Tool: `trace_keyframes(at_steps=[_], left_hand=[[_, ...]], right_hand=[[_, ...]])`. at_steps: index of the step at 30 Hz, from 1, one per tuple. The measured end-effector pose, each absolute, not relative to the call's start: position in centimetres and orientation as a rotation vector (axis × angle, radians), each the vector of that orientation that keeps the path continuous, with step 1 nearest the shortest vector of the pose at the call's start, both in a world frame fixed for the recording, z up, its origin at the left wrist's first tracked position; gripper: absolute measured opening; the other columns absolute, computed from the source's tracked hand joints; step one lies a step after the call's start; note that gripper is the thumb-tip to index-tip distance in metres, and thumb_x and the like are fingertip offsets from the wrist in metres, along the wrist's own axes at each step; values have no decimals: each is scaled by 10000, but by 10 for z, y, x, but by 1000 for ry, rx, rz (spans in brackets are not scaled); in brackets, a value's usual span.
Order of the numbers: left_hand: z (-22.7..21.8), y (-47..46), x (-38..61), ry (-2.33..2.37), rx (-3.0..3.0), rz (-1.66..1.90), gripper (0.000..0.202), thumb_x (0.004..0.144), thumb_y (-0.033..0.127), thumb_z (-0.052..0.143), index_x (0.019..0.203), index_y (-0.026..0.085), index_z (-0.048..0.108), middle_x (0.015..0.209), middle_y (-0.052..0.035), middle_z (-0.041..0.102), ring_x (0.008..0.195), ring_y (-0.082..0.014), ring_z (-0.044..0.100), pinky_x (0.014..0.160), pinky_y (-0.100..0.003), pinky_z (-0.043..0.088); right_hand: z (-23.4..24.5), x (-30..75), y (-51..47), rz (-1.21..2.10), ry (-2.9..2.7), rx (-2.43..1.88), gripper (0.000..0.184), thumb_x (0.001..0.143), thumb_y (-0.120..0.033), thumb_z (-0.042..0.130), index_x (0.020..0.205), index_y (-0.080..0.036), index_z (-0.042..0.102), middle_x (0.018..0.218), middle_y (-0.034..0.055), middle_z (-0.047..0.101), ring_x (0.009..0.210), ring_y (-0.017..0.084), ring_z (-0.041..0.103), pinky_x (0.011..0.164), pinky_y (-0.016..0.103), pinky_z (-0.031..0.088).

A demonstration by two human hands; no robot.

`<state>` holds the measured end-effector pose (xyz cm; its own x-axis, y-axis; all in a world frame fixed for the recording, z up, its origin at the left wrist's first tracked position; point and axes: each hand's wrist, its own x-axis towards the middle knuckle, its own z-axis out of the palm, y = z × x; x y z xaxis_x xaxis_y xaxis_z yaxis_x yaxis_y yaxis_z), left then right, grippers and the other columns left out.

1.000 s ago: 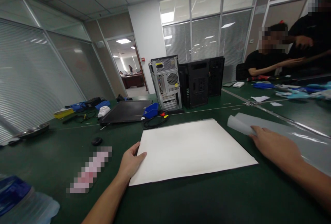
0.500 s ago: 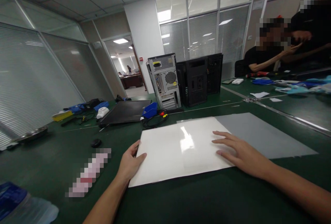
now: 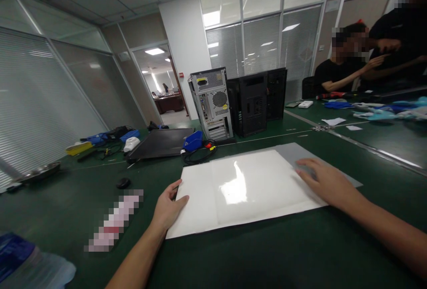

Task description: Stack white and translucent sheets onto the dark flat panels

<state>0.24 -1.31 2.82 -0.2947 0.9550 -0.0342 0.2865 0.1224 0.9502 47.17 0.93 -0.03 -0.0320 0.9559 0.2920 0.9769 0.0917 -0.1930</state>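
Clear sheet (image 3: 267, 184) slid farther left over white panel (image 3: 198, 200), left hand (image 3: 169, 208), fingers clamped on panel, right hand (image 3: 330, 184), fingers apart

The sheet (image 3: 196, 209) in the middle of the frame was plain white, and the film (image 3: 289, 151) over it was clear, flashed with white glare and greyish past the sheet's right edge. The table (image 3: 250, 258) was dark green. At upper centre, the computer tower (image 3: 213, 113) was silver-grey, patterned with dark perforations and dabbed with yellow; the case (image 3: 256, 104) to its right was black. The small tray (image 3: 193, 141) near the tower's foot was bright blue. At far left, the box (image 3: 79, 148) was yellow, the blinds (image 3: 30, 93) finely striped in grey. At lower left, the pixelated strip (image 3: 118, 218) was pinkish white with a red patch.
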Motion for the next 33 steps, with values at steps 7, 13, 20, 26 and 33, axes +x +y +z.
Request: trace_keyframes(at_steps=[7,13,20,26,33], left_hand=[[27,-13,3,1718,1208,1180,571,702,86,669,1260,131,556,1128,-132,695,928,-217,683,779,-300,529],[13,-4,-7,1689,1241,1215,525,721,140,657,1239,115,573,1129,-135,690,964,-211,670,792,-279,508],[-1,4,-17,1661,1230,1278,484,675,163,695,1156,144,637,1185,-135,669,1111,-229,608,945,-326,438],[0,3,-16,1637,1199,1302,495,651,197,703,1140,149,642,1144,-129,683,1035,-232,637,879,-328,466],[-2,4,-16,1655,1192,1335,450,654,213,644,1098,138,667,977,-78,714,785,-172,638,703,-269,455]], right_hand=[[-9,467,2,-146,-2059,-1994,638,866,-638,311,1241,-203,589,1230,137,571,1069,324,547,914,551,417],[-1,455,0,-97,-2104,-1802,584,878,-607,327,1234,-230,596,1283,117,523,1135,286,507,949,481,430],[-7,449,-5,-25,-2213,-1746,573,870,-619,354,1262,-267,581,1294,86,540,1151,290,512,933,514,437],[-5,435,-13,-32,-2375,-1514,547,886,-596,379,1316,-292,529,1358,63,502,1243,267,450,1025,501,372],[0,427,-20,3,-2435,-1524,568,885,-616,363,1350,-316,491,1395,60,467,1283,280,407,1034,505,356]])
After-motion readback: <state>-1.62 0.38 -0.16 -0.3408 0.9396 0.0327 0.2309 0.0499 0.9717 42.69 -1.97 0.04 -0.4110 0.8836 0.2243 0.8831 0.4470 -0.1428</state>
